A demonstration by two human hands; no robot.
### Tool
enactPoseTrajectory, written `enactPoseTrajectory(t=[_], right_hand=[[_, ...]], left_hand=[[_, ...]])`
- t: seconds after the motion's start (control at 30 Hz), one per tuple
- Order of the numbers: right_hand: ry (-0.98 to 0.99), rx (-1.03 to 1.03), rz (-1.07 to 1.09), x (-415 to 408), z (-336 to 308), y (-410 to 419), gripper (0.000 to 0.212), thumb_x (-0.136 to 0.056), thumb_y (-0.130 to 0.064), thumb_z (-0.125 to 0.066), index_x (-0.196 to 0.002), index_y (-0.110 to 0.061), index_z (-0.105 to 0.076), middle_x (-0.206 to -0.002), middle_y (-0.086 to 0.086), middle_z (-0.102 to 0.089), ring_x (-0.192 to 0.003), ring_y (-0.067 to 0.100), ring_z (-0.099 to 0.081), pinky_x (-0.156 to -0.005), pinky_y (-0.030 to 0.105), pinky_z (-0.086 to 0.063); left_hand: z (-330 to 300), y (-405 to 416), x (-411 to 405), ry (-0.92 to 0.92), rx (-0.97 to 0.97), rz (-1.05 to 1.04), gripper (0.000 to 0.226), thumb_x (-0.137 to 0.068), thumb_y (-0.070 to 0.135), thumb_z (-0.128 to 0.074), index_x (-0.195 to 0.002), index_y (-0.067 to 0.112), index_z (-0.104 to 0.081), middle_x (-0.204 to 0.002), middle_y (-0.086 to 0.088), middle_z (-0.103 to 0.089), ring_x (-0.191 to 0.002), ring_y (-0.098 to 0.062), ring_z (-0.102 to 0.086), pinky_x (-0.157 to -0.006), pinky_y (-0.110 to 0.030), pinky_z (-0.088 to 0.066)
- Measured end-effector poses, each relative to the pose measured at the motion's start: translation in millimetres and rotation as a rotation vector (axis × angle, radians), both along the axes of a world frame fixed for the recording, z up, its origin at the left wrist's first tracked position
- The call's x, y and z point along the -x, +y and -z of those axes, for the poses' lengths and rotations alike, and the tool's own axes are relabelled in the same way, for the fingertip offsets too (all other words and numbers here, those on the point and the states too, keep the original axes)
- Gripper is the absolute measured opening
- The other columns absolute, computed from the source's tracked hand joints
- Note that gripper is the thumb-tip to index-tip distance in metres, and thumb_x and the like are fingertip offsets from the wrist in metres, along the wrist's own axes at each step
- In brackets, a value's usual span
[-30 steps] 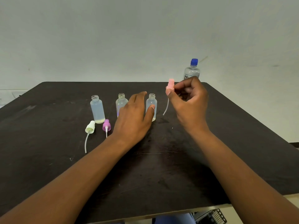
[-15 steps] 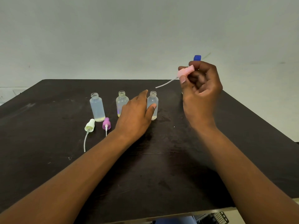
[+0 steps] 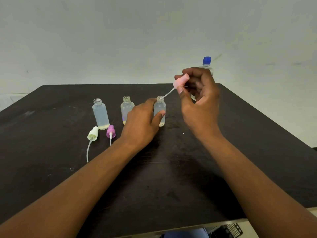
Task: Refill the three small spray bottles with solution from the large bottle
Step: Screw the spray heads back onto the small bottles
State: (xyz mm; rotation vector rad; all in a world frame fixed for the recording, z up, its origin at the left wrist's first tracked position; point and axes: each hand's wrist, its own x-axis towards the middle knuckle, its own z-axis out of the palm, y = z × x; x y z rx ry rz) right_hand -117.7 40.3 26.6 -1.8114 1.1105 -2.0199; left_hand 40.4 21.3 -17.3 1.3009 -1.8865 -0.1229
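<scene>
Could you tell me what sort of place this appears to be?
Probably a plain indoor workroom: a bare dark table against a blank pale wall, with small spray bottles set out.

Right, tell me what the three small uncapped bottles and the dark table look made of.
Three small uncapped bottles: probably frosted translucent plastic, since their walls look cloudy with moulded screw threads. Dark table: likely painted or laminated board, matte, with scuffs and a pale front edge.

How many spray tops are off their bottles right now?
3. The cream spray top and the purple spray top lie on the table in front of the left small bottles; the pink spray top is in the right hand.
</scene>
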Motion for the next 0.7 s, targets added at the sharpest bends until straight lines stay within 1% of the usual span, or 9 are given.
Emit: enactPoseTrajectory(t=[0.07, 0.13, 0.2, 0.27, 0.33, 0.4, 0.5, 0.6, 0.7], right_hand=[[0.0, -0.009, 0.003, 0, 0, 1, 0.032, -0.093, 0.001, -0.071, -0.122, -0.005, -0.061, -0.112, 0.001, -0.076, -0.106, 0.015, -0.073, -0.091, 0.028, -0.059], [-0.013, -0.014, 0.001, 1, -1, 2, 0.033, -0.093, 0.001, -0.071, -0.123, -0.006, -0.06, -0.112, 0.001, -0.077, -0.107, 0.015, -0.073, -0.093, 0.03, -0.059], [-0.018, -0.017, -0.007, 2, -2, 3, 0.035, -0.094, 0.001, -0.071, -0.125, -0.008, -0.057, -0.112, 0.001, -0.077, -0.107, 0.015, -0.073, -0.093, 0.03, -0.059], [-0.019, -0.023, -0.018, 3, -3, 5, 0.039, -0.094, 0.0, -0.071, -0.126, -0.012, -0.053, -0.111, 0.001, -0.078, -0.104, 0.015, -0.074, -0.093, 0.028, -0.058], [-0.018, -0.029, -0.029, 3, -3, 6, 0.041, -0.094, 0.0, -0.07, -0.127, -0.014, -0.051, -0.11, 0.001, -0.078, -0.103, 0.015, -0.074, -0.092, 0.027, -0.057], [-0.008, -0.026, -0.043, 3, -4, 7, 0.038, -0.095, 0.0, -0.069, -0.127, -0.012, -0.051, -0.11, 0.002, -0.078, -0.105, 0.015, -0.074, -0.091, 0.025, -0.057], [0.015, -0.016, -0.064, 4, -4, 8, 0.034, -0.095, 0.002, -0.068, -0.124, -0.008, -0.054, -0.109, 0.005, -0.077, -0.106, 0.016, -0.074, -0.09, 0.027, -0.058], [0.028, -0.012, -0.088, 3, -4, 9, 0.034, -0.094, 0.005, -0.067, -0.124, -0.006, -0.055, -0.109, 0.006, -0.076, -0.105, 0.018, -0.074, -0.089, 0.027, -0.058], [0.034, -0.007, -0.105, 3, -3, 10, 0.034, -0.093, 0.006, -0.067, -0.123, -0.005, -0.056, -0.107, 0.007, -0.077, -0.104, 0.018, -0.074, -0.088, 0.026, -0.057]], left_hand=[[-1, 1, 0, 0.011, 0.004, 0.0, 0.041, -0.102, 0.035, -0.063, -0.139, 0.017, -0.059, -0.117, -0.002, -0.073, -0.091, -0.017, -0.066, -0.086, -0.038, -0.052], [-2, 2, 1, 0.021, 0.009, 0.014, 0.04, -0.101, 0.034, -0.065, -0.137, 0.018, -0.06, -0.114, 0.001, -0.073, -0.078, -0.008, -0.06, -0.08, -0.033, -0.048], [-3, 4, 1, 0.033, 0.013, 0.041, 0.039, -0.1, 0.035, -0.067, -0.136, 0.02, -0.061, -0.113, 0.004, -0.073, -0.072, -0.003, -0.057, -0.077, -0.031, -0.048], [-5, 8, 2, 0.045, 0.021, 0.06, 0.039, -0.098, 0.036, -0.069, -0.134, 0.021, -0.063, -0.112, 0.005, -0.073, -0.072, -0.003, -0.057, -0.079, -0.034, -0.053], [-8, 12, 3, 0.061, 0.035, 0.068, 0.04, -0.096, 0.037, -0.072, -0.131, 0.021, -0.065, -0.112, 0.007, -0.073, -0.077, -0.003, -0.058, -0.081, -0.035, -0.056], [-11, 16, 3, 0.067, 0.053, 0.065, 0.041, -0.092, 0.041, -0.076, -0.128, 0.021, -0.068, -0.109, 0.009, -0.074, -0.079, 0.0, -0.06, -0.08, -0.028, -0.056], [-13, 23, 3, 0.072, 0.081, 0.069, 0.043, -0.088, 0.047, -0.078, -0.123, 0.022, -0.072, -0.102, 0.012, -0.074, -0.074, 0.005, -0.061, -0.073, -0.02, -0.053], [-13, 27, 3, 0.087, 0.078, 0.074, 0.043, -0.087, 0.049, -0.078, -0.121, 0.024, -0.073, -0.099, 0.014, -0.074, -0.074, 0.007, -0.062, -0.069, -0.015, -0.051], [-13, 29, 2, 0.115, 0.073, 0.063, 0.041, -0.086, 0.049, -0.078, -0.118, 0.025, -0.074, -0.097, 0.017, -0.073, -0.072, 0.011, -0.062, -0.067, -0.013, -0.049]])
